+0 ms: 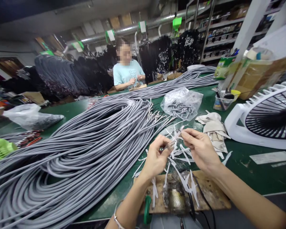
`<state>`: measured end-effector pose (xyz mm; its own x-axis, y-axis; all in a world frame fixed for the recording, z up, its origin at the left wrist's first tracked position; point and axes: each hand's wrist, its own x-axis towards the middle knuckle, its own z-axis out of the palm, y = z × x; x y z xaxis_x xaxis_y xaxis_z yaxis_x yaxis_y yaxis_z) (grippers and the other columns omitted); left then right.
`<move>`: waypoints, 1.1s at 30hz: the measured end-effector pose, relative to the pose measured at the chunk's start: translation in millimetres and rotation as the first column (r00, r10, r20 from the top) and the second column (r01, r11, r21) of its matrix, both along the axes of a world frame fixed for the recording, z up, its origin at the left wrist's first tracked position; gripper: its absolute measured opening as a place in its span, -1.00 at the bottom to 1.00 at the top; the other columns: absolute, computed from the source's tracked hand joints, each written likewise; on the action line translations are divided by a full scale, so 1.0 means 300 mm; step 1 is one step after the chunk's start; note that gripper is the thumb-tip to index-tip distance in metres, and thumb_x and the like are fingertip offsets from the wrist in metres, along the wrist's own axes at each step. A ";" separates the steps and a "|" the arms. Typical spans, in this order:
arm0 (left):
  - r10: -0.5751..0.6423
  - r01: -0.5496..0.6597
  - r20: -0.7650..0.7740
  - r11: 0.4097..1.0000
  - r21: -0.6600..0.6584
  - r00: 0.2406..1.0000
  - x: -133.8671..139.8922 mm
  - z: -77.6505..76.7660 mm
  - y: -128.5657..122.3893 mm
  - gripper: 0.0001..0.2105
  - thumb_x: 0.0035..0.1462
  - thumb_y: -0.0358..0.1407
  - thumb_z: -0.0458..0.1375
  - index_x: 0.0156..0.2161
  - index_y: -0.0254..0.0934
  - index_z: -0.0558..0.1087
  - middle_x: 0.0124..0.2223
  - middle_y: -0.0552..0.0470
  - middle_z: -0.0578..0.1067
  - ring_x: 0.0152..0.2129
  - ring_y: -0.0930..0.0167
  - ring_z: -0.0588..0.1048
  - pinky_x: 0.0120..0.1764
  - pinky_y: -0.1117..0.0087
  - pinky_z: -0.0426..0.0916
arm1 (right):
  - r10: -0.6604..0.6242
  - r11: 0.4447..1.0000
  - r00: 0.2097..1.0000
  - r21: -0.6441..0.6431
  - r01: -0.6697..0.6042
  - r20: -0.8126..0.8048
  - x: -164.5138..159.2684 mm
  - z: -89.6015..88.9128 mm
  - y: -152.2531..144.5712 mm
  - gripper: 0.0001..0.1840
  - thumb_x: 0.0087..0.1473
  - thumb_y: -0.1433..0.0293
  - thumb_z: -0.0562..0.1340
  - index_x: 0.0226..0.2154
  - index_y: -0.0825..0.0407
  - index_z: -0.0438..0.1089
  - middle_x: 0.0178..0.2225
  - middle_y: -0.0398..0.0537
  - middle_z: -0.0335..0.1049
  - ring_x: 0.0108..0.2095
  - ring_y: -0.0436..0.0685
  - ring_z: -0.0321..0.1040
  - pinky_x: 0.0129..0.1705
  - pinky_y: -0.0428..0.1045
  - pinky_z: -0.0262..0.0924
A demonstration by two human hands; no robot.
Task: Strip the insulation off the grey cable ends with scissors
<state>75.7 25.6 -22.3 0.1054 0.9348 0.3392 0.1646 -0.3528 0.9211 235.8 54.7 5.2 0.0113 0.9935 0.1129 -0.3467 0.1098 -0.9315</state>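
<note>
Through the head camera I have both hands just right of the centre of the frame, working at one white strip (176,135). My left hand (158,156) has its thumb and fingers closed in a pinch at the strip's lower left end; my right hand (201,149) pinches near the upper right end, thumb against fingers, so the strip slants up between them. The fingers hide how much of it each grip covers.

More loose strips (186,155) lie below and between my hands, some trailing over a wooden board (213,190) at the bottom centre. On that board I see a worn metal block (176,198), a black cord (203,192) to its right and a green clamp (147,210) at the left edge.

Grey cables (81,143) loop across the left and middle of the frame, their pale ends near my left hand. Above my hands sits a clear bag (182,105) of short grey pieces. A pale cloth (214,128) lies right of centre, beside a white fan (274,117) at the right edge. At upper centre, a co-worker (128,76) in a light blue shirt sits across the green table (259,178)
</note>
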 end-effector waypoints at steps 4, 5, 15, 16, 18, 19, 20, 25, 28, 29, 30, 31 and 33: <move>0.130 -0.070 0.272 0.973 -0.218 0.954 -0.014 -0.012 0.026 -0.61 -0.07 -0.33 0.18 -0.62 -0.27 -0.01 -0.58 0.22 0.00 -0.72 0.63 0.07 -0.72 0.60 0.04 | -0.423 0.871 0.863 0.138 0.471 -0.274 0.182 0.088 0.056 -0.72 -0.20 0.46 0.26 -0.70 0.02 0.11 -0.68 -0.28 -0.11 -0.69 -0.15 -0.16 -0.66 -0.12 -0.32; 0.124 -0.037 0.335 0.966 -0.255 0.934 -0.014 -0.007 0.028 -0.60 -0.09 -0.31 0.20 -0.61 -0.26 -0.01 -0.59 0.23 -0.01 -0.75 0.64 0.06 -0.75 0.61 0.04 | -0.490 0.809 0.822 0.200 0.553 -0.290 0.199 0.099 0.061 -0.74 -0.16 0.45 0.25 -0.67 0.01 0.13 -0.66 -0.26 -0.07 -0.69 -0.14 -0.15 -0.67 -0.12 -0.32; -0.006 0.194 0.571 0.943 -0.269 0.821 -0.010 0.028 0.009 -0.57 -0.25 -0.30 0.33 -0.47 -0.26 0.08 -0.60 0.26 0.26 -0.85 0.65 0.22 -0.80 0.62 0.18 | 0.513 0.853 0.842 0.011 -0.522 0.168 -0.097 0.018 0.051 -0.32 -0.34 0.40 0.38 -0.08 0.09 0.24 -0.22 0.03 0.39 -0.23 0.09 0.34 -0.25 -0.03 0.24; -0.018 0.216 0.577 0.936 -0.276 0.816 -0.011 0.027 0.009 -0.58 -0.25 -0.29 0.33 -0.41 -0.26 0.13 -0.59 0.25 0.29 -0.86 0.65 0.22 -0.80 0.62 0.17 | 0.538 0.838 0.831 0.020 -0.546 0.140 -0.098 0.020 0.050 -0.32 -0.31 0.40 0.37 -0.06 0.10 0.22 -0.23 0.03 0.40 -0.24 0.09 0.35 -0.24 -0.02 0.25; -0.021 0.242 0.594 0.924 -0.295 0.804 -0.013 0.030 0.006 -0.53 -0.24 -0.29 0.33 -0.25 -0.26 0.18 -0.58 0.22 0.34 -0.85 0.66 0.21 -0.80 0.64 0.15 | 0.550 0.827 0.826 0.055 -0.559 0.121 -0.087 0.023 0.047 -0.35 -0.26 0.41 0.35 -0.04 0.10 0.22 -0.28 0.02 0.43 -0.29 0.07 0.38 -0.25 -0.01 0.26; -0.017 0.251 0.604 0.918 -0.306 0.797 -0.014 0.034 0.004 -0.50 -0.24 -0.30 0.33 -0.18 -0.26 0.19 -0.58 0.21 0.34 -0.85 0.67 0.19 -0.80 0.66 0.13 | 0.549 0.826 0.827 0.075 -0.559 0.121 -0.080 0.023 0.045 -0.34 -0.26 0.42 0.35 -0.04 0.09 0.22 -0.28 0.00 0.43 -0.29 0.06 0.38 -0.26 -0.02 0.27; -0.010 0.259 0.615 0.913 -0.317 0.788 -0.015 0.038 0.001 -0.47 -0.23 -0.30 0.33 -0.14 -0.27 0.19 -0.59 0.21 0.34 -0.85 0.69 0.18 -0.79 0.67 0.11 | 0.553 0.820 0.824 0.092 -0.565 0.124 -0.073 0.021 0.043 -0.32 -0.27 0.43 0.36 -0.02 0.07 0.21 -0.26 0.00 0.43 -0.28 0.06 0.38 -0.28 -0.04 0.27; 0.006 0.302 0.636 0.877 -0.374 0.771 -0.017 0.053 -0.005 -0.44 -0.26 -0.27 0.35 -0.09 -0.33 0.28 -0.61 0.19 0.32 -0.83 0.70 0.14 -0.79 0.69 0.03 | 0.547 0.827 0.832 0.094 -0.554 0.097 -0.073 -0.003 0.034 -0.31 -0.29 0.47 0.36 -0.03 0.03 0.23 -0.25 -0.05 0.44 -0.28 0.03 0.39 -0.34 -0.10 0.29; 0.002 0.321 0.635 0.861 -0.394 0.772 -0.010 0.047 -0.004 -0.45 -0.26 -0.28 0.35 -0.09 -0.33 0.32 -0.59 0.16 0.35 -0.82 0.71 0.13 -0.78 0.69 -0.01 | 0.414 0.908 0.910 0.054 -0.415 0.030 -0.096 -0.023 0.026 -0.48 -0.31 0.42 0.37 -0.18 0.10 0.34 -0.42 -0.08 0.47 -0.43 0.03 0.41 -0.36 -0.06 0.31; 0.008 0.319 0.639 0.861 -0.395 0.769 -0.006 0.042 -0.003 -0.48 -0.25 -0.29 0.34 -0.11 -0.34 0.33 -0.59 0.16 0.35 -0.82 0.72 0.12 -0.78 0.70 -0.03 | 0.343 0.938 0.939 0.043 -0.344 0.020 -0.105 -0.029 0.021 -0.54 -0.32 0.41 0.38 -0.25 0.11 0.37 -0.47 -0.09 0.47 -0.46 0.04 0.41 -0.37 -0.05 0.31; 0.023 0.309 0.645 0.865 -0.396 0.764 -0.001 0.038 -0.001 -0.52 -0.24 -0.29 0.34 -0.14 -0.34 0.35 -0.60 0.16 0.34 -0.81 0.73 0.11 -0.78 0.70 -0.04 | 0.261 0.964 0.965 0.042 -0.262 0.024 -0.114 -0.034 0.015 -0.59 -0.33 0.40 0.38 -0.31 0.12 0.38 -0.50 -0.10 0.46 -0.49 0.04 0.41 -0.38 -0.05 0.31; 0.045 0.291 0.653 0.870 -0.397 0.756 0.004 0.034 0.000 -0.57 -0.24 -0.29 0.34 -0.19 -0.35 0.37 -0.61 0.17 0.32 -0.81 0.73 0.11 -0.77 0.71 -0.05 | 0.175 0.983 0.984 0.055 -0.177 0.042 -0.122 -0.039 0.008 -0.63 -0.34 0.40 0.38 -0.35 0.12 0.39 -0.52 -0.10 0.46 -0.49 0.05 0.41 -0.39 -0.05 0.31; 0.095 0.249 0.669 0.882 -0.400 0.737 0.013 0.027 0.004 -0.64 -0.24 -0.31 0.34 -0.28 -0.38 0.39 -0.62 0.18 0.29 -0.80 0.74 0.10 -0.76 0.71 -0.06 | 0.011 0.993 0.995 0.115 -0.023 0.103 -0.137 -0.045 -0.010 -0.68 -0.31 0.41 0.36 -0.38 0.10 0.38 -0.53 -0.10 0.45 -0.49 0.06 0.41 -0.41 -0.06 0.30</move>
<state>79.7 26.7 -14.3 0.0975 0.9911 -0.0907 -0.5450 0.1294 0.8284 194.9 51.8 -8.4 -0.0232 0.9736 0.2272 -0.2536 0.2141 -0.9433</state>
